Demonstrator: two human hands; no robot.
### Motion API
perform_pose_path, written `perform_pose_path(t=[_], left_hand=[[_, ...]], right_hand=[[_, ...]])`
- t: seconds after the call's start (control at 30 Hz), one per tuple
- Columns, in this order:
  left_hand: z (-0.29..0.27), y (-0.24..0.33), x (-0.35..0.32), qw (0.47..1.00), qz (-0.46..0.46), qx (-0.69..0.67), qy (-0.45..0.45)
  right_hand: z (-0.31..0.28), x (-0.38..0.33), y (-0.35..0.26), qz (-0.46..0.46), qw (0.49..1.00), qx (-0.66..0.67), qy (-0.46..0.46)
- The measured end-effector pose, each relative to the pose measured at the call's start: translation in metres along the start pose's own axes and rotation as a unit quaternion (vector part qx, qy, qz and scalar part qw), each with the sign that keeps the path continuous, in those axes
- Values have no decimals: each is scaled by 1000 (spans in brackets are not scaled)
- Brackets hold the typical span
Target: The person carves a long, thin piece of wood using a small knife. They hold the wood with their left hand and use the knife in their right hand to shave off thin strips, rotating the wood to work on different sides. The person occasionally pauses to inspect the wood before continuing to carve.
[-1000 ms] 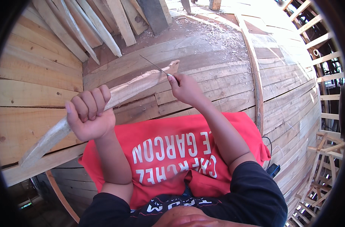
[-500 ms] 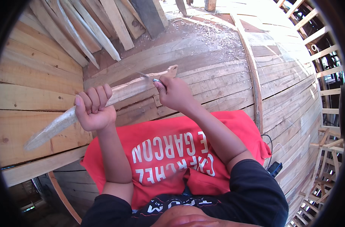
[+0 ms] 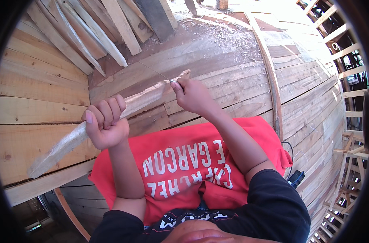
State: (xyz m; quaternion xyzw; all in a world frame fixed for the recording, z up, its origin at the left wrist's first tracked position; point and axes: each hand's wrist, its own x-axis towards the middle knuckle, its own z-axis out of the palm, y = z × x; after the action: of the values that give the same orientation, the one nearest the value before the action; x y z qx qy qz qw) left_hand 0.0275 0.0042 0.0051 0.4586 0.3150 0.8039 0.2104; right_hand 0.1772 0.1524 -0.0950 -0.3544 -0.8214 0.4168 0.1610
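Note:
A long, pale, slightly curved piece of wood [image 3: 148, 96] slants from the lower left up to the right. My left hand [image 3: 107, 124] wraps its fingers around the wood near its middle, thumb pressed along it. My right hand [image 3: 196, 96] is closed near the knobbed upper end. It grips what looks like a knife [image 3: 159, 74], of which a thin blade and a bit of metal at the thumb show; the handle is hidden in the fist. The blade reaches toward the upper left, beside the freshly cut, lighter face of the wood. A red cloth [image 3: 257, 133] covers my lap below both forearms.
Several rough wooden slats [image 3: 96, 34] lean at the upper left, beside a plank wall [image 3: 38, 101]. Shavings [image 3: 233, 36] litter the plank surface ahead. A raised wooden strip [image 3: 269, 73] crosses it on the right. A small black device [image 3: 296, 178] with a cable lies beside the cloth.
My right hand has slid a little to the right, toward the knobbed end, with the blade. My left hand shifted slightly right and down, and the wood's lower end dropped.

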Motion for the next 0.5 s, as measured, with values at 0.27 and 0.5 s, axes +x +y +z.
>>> perform_pose_path(t=[0.27,0.5], left_hand=[[-4,0,1,1000,-8,-13,22],[-4,0,1,1000,7,-9,-28]], right_hand=[[4,0,1,4,1000,-4,17],[-3,4,3,8,1000,-24,14]])
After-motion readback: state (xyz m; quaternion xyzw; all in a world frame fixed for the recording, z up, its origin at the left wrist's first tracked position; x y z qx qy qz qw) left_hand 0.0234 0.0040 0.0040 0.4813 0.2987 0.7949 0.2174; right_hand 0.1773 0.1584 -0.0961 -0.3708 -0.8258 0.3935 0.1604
